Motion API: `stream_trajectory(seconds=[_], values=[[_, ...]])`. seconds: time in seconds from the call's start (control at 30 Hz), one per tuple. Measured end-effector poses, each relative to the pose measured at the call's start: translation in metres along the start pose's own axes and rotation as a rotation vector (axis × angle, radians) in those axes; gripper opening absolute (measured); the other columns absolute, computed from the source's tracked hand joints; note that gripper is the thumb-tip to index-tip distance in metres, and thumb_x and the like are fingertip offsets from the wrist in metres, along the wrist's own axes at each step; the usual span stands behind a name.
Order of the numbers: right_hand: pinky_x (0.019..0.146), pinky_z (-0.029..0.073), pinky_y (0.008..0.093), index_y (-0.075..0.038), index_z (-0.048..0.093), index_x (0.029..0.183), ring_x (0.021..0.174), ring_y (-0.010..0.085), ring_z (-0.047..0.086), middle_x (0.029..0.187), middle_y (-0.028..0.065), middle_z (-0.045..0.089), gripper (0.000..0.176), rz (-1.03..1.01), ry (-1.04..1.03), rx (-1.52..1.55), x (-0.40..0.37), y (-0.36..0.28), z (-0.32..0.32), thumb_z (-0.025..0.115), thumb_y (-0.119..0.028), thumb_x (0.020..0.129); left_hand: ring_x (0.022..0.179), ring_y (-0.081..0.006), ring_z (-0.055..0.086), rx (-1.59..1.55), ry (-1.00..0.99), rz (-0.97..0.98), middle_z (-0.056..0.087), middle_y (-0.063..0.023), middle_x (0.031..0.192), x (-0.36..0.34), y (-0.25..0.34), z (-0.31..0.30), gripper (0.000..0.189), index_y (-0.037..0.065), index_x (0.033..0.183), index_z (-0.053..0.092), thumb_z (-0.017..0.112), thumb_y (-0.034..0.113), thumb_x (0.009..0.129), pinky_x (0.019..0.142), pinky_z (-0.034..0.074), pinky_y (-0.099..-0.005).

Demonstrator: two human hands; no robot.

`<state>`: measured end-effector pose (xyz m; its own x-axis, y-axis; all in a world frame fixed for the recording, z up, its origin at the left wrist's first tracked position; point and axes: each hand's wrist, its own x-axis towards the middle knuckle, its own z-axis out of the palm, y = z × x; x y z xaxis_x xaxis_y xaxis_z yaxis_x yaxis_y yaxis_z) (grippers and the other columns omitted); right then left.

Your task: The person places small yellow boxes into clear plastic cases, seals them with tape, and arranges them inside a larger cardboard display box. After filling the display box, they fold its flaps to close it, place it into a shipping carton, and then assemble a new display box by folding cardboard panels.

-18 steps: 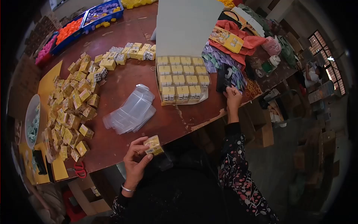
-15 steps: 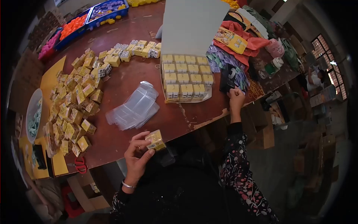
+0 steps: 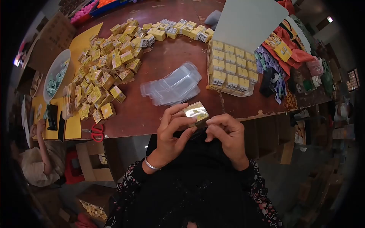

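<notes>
In the head view, the left hand (image 3: 171, 135) grasps one small yellow box (image 3: 196, 114) between thumb and fingers, above the near edge of the red-brown counter (image 3: 125, 114). The right hand (image 3: 227, 138) is just beside the box's right side, its thumb and fingers bent close together; whether they grip anything cannot be told. Beyond lies one overlapping stack of clear sleeves (image 3: 173, 85), its layers too merged to count. Right of it, one open carton (image 3: 230, 91) holds fifteen visible blocks (image 3: 230, 57): three rows of four and a nearest row of three. Leftward are one heap of yellow packets (image 3: 102, 76), too jumbled to count, one round tub (image 3: 48, 74) of green pieces and one pair of red-handled scissors (image 3: 98, 133). One black tape dispenser (image 3: 268, 81) lies right of the carton.
</notes>
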<state>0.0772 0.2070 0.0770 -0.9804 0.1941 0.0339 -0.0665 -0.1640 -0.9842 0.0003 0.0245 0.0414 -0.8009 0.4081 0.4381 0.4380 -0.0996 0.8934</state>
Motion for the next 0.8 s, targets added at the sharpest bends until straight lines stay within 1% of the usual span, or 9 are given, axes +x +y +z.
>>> stream_trajectory(seconds=[0.07, 0.17, 0.27, 0.37, 0.43, 0.5, 0.57, 0.67, 0.8], values=[[0.067, 0.057, 0.0253, 0.004, 0.068, 0.113, 0.073, 0.0116, 0.067, 0.090, 0.0093, 0.070, 0.013, -0.024, -0.026, 0.020, 0.004, 0.011, 0.009, 0.065, 0.001, 0.100, 0.113, -0.0278, 0.071, 0.025, 0.005, 0.030, 0.053, -0.0195, 0.142, -0.001, 0.001, 0.001, 0.033, 0.002, 0.113, 0.071, 0.078, -0.009, 0.083, 0.085, 0.062, -0.0338], [0.067, 0.056, 0.0241, 0.003, 0.068, 0.113, 0.072, 0.0108, 0.067, 0.090, 0.0084, 0.070, 0.014, -0.082, -0.005, -0.107, 0.006, 0.012, 0.014, 0.065, 0.001, 0.100, 0.108, -0.0293, 0.073, 0.062, 0.018, 0.055, 0.053, -0.0202, 0.141, -0.004, -0.002, 0.000, 0.033, 0.002, 0.112, 0.071, 0.078, -0.009, 0.081, 0.085, 0.062, -0.0350], [0.067, 0.055, 0.0223, 0.001, 0.069, 0.117, 0.076, 0.0081, 0.067, 0.099, 0.0063, 0.072, 0.017, -0.109, -0.005, -0.165, 0.005, 0.017, 0.011, 0.067, -0.001, 0.100, 0.106, -0.0300, 0.074, 0.090, 0.019, 0.089, 0.053, -0.0201, 0.141, -0.004, -0.004, 0.000, 0.033, 0.003, 0.111, 0.072, 0.079, -0.008, 0.081, 0.085, 0.063, -0.0354], [0.064, 0.054, 0.0223, 0.001, 0.070, 0.116, 0.076, 0.0078, 0.067, 0.098, 0.0070, 0.073, 0.018, -0.087, 0.041, -0.262, 0.005, 0.013, 0.013, 0.070, -0.002, 0.098, 0.106, -0.0299, 0.073, 0.080, 0.013, 0.095, 0.054, -0.0196, 0.140, -0.004, -0.005, 0.002, 0.034, 0.003, 0.112, 0.072, 0.079, -0.008, 0.081, 0.085, 0.063, -0.0354], [0.061, 0.053, 0.0229, -0.001, 0.071, 0.114, 0.075, 0.0084, 0.066, 0.095, 0.0068, 0.071, 0.019, -0.024, 0.120, -0.274, 0.004, 0.007, 0.017, 0.074, -0.003, 0.095, 0.108, -0.0297, 0.073, 0.060, 0.016, 0.082, 0.054, -0.0194, 0.140, -0.005, -0.003, 0.001, 0.033, 0.003, 0.112, 0.072, 0.079, -0.007, 0.082, 0.086, 0.063, -0.0352], [0.059, 0.051, 0.0243, -0.003, 0.073, 0.112, 0.072, 0.0097, 0.065, 0.091, 0.0064, 0.068, 0.022, -0.126, 0.182, -0.379, 0.005, 0.009, 0.017, 0.078, -0.002, 0.091, 0.110, -0.0283, 0.072, 0.036, 0.006, 0.036, 0.054, -0.0188, 0.140, -0.006, -0.002, 0.000, 0.032, 0.003, 0.113, 0.072, 0.080, -0.006, 0.083, 0.087, 0.063, -0.0348], [0.057, 0.050, 0.0264, -0.005, 0.075, 0.110, 0.068, 0.0119, 0.063, 0.087, 0.0057, 0.064, 0.026, -0.395, 0.229, -0.576, 0.008, 0.023, 0.012, 0.082, -0.001, 0.085, 0.111, -0.0265, 0.070, 0.004, 0.000, -0.020, 0.054, -0.0181, 0.139, -0.006, 0.001, 0.000, 0.032, 0.003, 0.113, 0.072, 0.080, -0.005, 0.084, 0.087, 0.063, -0.0343], [0.056, 0.049, 0.0294, -0.008, 0.077, 0.109, 0.066, 0.0160, 0.060, 0.083, 0.0042, 0.059, 0.033, -0.816, 0.138, -0.833, 0.018, 0.028, 0.005, 0.084, 0.002, 0.079, 0.111, -0.0239, 0.069, -0.051, 0.004, -0.091, 0.054, -0.0167, 0.139, -0.008, 0.003, 0.000, 0.032, 0.003, 0.114, 0.072, 0.080, -0.004, 0.085, 0.088, 0.063, -0.0336], [0.056, 0.049, 0.0301, -0.012, 0.078, 0.110, 0.069, 0.0172, 0.060, 0.085, 0.0025, 0.059, 0.035, -0.770, -0.005, -0.875, 0.024, 0.019, -0.003, 0.085, -0.002, 0.077, 0.110, -0.0231, 0.068, -0.048, 0.013, -0.086, 0.054, -0.0156, 0.139, -0.009, 0.003, -0.002, 0.034, 0.003, 0.116, 0.071, 0.081, -0.003, 0.084, 0.088, 0.063, -0.0332]])
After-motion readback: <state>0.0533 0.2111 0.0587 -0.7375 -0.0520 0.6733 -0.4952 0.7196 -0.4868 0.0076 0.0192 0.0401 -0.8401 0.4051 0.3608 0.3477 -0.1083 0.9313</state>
